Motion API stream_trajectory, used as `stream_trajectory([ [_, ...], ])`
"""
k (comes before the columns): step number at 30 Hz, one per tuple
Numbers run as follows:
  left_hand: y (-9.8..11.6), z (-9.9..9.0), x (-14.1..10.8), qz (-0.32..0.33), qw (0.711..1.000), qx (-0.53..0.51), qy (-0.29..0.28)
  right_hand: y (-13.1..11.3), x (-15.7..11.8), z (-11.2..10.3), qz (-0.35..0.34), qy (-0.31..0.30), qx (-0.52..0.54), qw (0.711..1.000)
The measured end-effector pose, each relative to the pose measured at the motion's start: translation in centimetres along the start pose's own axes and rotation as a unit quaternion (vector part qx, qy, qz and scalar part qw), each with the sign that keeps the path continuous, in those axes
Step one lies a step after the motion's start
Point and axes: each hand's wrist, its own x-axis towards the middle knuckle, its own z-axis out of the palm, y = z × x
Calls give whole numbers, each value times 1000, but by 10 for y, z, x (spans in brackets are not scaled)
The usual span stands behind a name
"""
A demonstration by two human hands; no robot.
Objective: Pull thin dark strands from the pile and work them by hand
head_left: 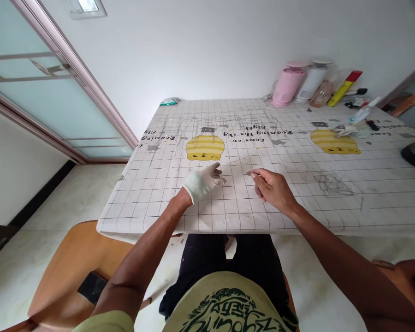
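Observation:
My left hand (207, 179) wears a white knit glove with grey fingers. Its fingers are apart, just above the checked tablecloth (173, 203). Bare, my right hand (271, 186) has thumb and index finger pinched together at the tip. A very thin pale strand, like thread or fine wire (242, 160), curves from near the gloved fingers towards that pinch. Whether the gloved fingers touch the strand is too fine to see. A printed yellow bear balloon (205, 146) lies just beyond my left hand.
At the back right stand a pink cylinder-shaped device (287, 86), a white one (311, 83) and a yellow-red box (344, 88). A white tube (365, 109) and small items lie nearby. A green packet (169, 101) sits at the back left corner. A wooden chair (72, 258) is at left.

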Motion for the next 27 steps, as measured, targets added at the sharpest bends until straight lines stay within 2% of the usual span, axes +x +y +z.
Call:
stream_trajectory([
  [3, -5, -10, -7, -2, 999, -29, 22, -3, 2, 7, -5, 17, 10, 1000],
  [7, -15, -24, -20, -47, 990, -71, 115, -5, 6, 21, -14, 25, 11, 1000],
  [10, -23, -32, -28, -58, 979, -112, 157, -7, 10, 31, -17, 23, 6, 1000],
  [15, -41, -43, -50, -107, 970, -102, 194, -13, 24, 45, -14, 8, 7, 1000],
  [21, -65, -54, -83, -172, 952, -29, 253, -32, 54, 70, -7, -16, -13, 1000],
  [27, -86, -64, -86, -217, 937, -33, 271, -42, 74, 101, -18, -29, -6, 999],
])
